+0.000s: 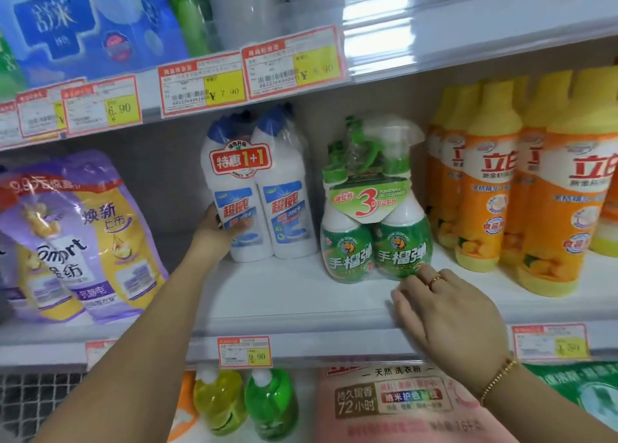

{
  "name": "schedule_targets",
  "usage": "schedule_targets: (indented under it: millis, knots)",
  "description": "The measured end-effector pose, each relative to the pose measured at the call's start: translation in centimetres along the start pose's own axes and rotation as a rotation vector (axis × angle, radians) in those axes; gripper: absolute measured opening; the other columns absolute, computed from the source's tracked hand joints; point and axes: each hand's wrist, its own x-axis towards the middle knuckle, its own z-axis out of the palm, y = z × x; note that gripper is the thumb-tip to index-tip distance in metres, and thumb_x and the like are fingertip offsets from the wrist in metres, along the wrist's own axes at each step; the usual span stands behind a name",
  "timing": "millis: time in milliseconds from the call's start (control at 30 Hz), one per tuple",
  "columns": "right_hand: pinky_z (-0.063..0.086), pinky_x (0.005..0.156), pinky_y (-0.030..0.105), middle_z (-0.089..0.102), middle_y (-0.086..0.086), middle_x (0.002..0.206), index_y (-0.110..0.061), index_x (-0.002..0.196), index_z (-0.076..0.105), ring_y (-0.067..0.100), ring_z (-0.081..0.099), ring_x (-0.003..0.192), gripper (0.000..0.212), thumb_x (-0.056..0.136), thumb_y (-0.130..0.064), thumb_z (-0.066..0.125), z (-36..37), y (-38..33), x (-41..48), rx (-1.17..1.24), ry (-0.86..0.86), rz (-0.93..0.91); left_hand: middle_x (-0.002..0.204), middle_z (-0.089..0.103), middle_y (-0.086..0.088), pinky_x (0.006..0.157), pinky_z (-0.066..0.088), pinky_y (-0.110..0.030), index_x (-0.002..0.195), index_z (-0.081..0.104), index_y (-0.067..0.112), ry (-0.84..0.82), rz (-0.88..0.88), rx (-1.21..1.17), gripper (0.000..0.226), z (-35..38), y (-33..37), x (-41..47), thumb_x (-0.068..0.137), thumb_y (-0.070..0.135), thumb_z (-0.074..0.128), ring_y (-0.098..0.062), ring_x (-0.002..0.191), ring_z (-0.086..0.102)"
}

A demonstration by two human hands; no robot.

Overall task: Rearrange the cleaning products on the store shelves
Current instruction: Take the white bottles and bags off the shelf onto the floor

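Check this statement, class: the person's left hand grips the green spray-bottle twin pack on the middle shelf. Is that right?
Not quite. The head view shows the left hand gripping the white twin pack, not the green spray-bottle twin pack, on the middle shelf.

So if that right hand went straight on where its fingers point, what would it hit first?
Probably the green spray-bottle twin pack: the right hand rests on the shelf, fingers aimed at it, one seemingly at its base.
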Motion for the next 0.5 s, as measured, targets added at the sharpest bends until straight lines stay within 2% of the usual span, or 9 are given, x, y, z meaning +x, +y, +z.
schedule_targets:
  millis: [133,233,300,367,433,500]
  knots:
    - [0.046,0.057,0.038,0.055,0.003,0.072,-0.016,0.075,0.061,0.024,0.051,0.062,0.048,0.097,-0.042,0.026,-0.1,0.0,0.0,0.003,0.001,-0.005,0.115,0.067,-0.003,0.097,0.048,-0.048,0.109,0.059,0.020,0.016,-0.005,0.036,0.031,0.1,-0.1,0.1,0.083,0.017,0.074,-0.026,0.107,0.063]
    - [0.045,0.057,0.038,0.056,0.004,0.072,-0.016,0.075,0.061,0.025,0.050,0.062,0.054,0.098,-0.043,0.021,-0.2,0.0,0.1,0.005,-0.005,0.003,0.115,0.066,-0.005,0.086,0.048,-0.035,0.112,0.061,0.015,0.062,-0.046,0.090,0.030,0.6,0.3,-0.7,0.085,0.022,0.071,-0.023,0.100,0.063]
    - [0.046,0.059,0.038,0.057,0.004,0.072,-0.016,0.074,0.061,0.025,0.051,0.063,0.057,0.099,-0.044,0.018,-0.5,0.0,0.1,0.013,-0.037,0.019,0.116,0.067,-0.010,0.079,0.044,-0.031,0.114,0.062,0.007,0.166,-0.061,0.183,0.036,1.0,1.1,-2.6,0.086,0.027,0.070,-0.027,0.099,0.063]
    - [0.045,0.061,0.036,0.058,0.004,0.073,-0.015,0.074,0.062,0.025,0.054,0.065,0.053,0.097,-0.044,0.024,-0.9,-0.1,0.2,0.028,-0.066,0.036,0.113,0.067,-0.013,0.078,0.044,-0.030,0.114,0.061,0.003,0.282,0.029,0.257,0.036,1.8,2.7,-6.0,0.088,0.027,0.068,-0.030,0.101,0.063]
    - [0.044,0.060,0.032,0.060,0.004,0.074,-0.015,0.077,0.064,0.025,0.058,0.070,0.049,0.093,-0.045,0.029,-1.6,-0.2,0.4,0.101,-0.095,0.044,0.093,0.068,-0.007,0.072,0.042,-0.025,0.096,0.064,0.005,0.288,0.236,0.243,0.021,3.4,4.9,-11.2,0.091,0.025,0.063,-0.026,0.090,0.064]
    - [0.044,0.059,0.031,0.061,0.006,0.083,-0.012,0.083,0.065,0.026,0.060,0.076,0.045,0.091,-0.042,0.032,-3.3,0.4,0.0,0.261,-0.108,0.043,0.064,0.064,-0.008,0.061,0.042,-0.033,0.068,0.057,0.005,0.150,0.353,0.219,0.038,5.4,6.5,-16.8,0.095,0.032,0.057,-0.020,0.066,0.063]
